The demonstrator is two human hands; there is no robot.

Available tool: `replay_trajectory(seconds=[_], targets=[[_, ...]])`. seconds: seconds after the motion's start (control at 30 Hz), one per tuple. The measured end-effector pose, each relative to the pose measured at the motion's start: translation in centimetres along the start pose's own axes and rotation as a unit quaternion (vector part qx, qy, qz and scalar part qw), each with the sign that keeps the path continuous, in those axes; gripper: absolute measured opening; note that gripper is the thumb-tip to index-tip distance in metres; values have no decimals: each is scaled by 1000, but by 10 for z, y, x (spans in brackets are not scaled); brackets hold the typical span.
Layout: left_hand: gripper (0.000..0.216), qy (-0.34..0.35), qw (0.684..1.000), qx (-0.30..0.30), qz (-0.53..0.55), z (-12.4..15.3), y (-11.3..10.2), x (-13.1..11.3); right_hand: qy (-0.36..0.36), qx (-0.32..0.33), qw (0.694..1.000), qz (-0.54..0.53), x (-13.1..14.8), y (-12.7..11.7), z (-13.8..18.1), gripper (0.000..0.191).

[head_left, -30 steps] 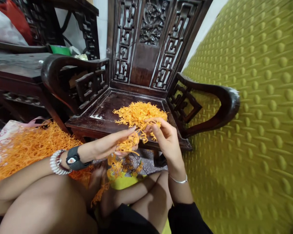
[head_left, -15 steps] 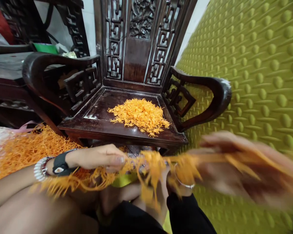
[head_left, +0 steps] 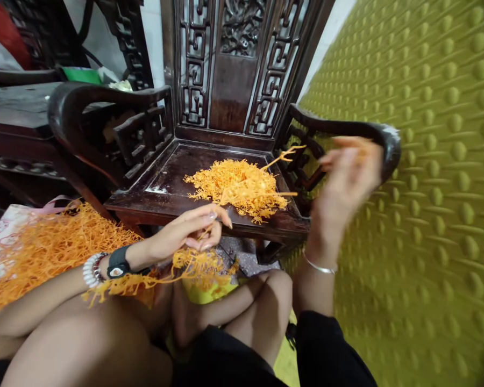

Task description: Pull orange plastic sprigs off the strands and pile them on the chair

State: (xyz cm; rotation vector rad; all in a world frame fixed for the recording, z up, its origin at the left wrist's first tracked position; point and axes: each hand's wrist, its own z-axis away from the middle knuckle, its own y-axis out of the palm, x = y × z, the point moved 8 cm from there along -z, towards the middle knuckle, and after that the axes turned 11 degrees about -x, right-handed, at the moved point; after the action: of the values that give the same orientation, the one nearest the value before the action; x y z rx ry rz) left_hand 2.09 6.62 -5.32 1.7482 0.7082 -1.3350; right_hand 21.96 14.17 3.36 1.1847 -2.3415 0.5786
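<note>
- Left hand point(head_left: 201, 228): fingers closed on an orange strand point(head_left: 204, 233), near side of chair seat point(head_left: 171, 164).
- Right hand point(head_left: 350, 169): blurred, by right armrest point(head_left: 389, 148); grip can't be told.
- Pile point(head_left: 234, 183) on seat; tangle point(head_left: 76, 236) at left.
- Seemingly separating strands; next likely needs steady left pinch.
- Wristband point(head_left: 118, 263) emblem unreadable.

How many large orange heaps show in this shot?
2. One heap of frilly pieces lies on the seat of the carved wooden chair; one heap of long strands sits left of the chair, partly hidden by the left forearm. More could be hidden.
</note>
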Motion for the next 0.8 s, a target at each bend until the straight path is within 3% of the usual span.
replay_trajectory(seconds=[0.03,0.13,0.23,0.33,0.4,0.47,0.57,0.67,0.73,0.8], targets=[[21,-2,1000,-12,-2,-2,-1,-1,-5,-31,998,54,-12,6,-5,31],[17,1,999,-36,-10,-7,-5,1,43,112,964,237,-67,63,0,29],[19,16,998,-53,-18,-9,-10,0,77,192,940,272,-108,95,20,26],[25,26,997,-62,-48,-9,-13,0,80,196,942,261,-119,99,30,37],[26,43,995,-63,-66,-8,-14,-1,82,165,946,268,-115,90,28,45],[25,57,994,-56,-78,-7,-14,0,68,95,963,245,-98,74,21,49],[23,57,994,-47,-81,-6,-14,4,53,-9,997,58,-59,54,23,48],[24,48,996,-35,-68,-5,-11,8,137,53,979,-142,-31,65,52,57],[24,42,996,-29,-68,-6,-8,10,197,109,955,-192,-17,77,80,73],[24,33,997,-23,-72,-6,-5,12,214,105,947,-216,-8,81,101,80]])
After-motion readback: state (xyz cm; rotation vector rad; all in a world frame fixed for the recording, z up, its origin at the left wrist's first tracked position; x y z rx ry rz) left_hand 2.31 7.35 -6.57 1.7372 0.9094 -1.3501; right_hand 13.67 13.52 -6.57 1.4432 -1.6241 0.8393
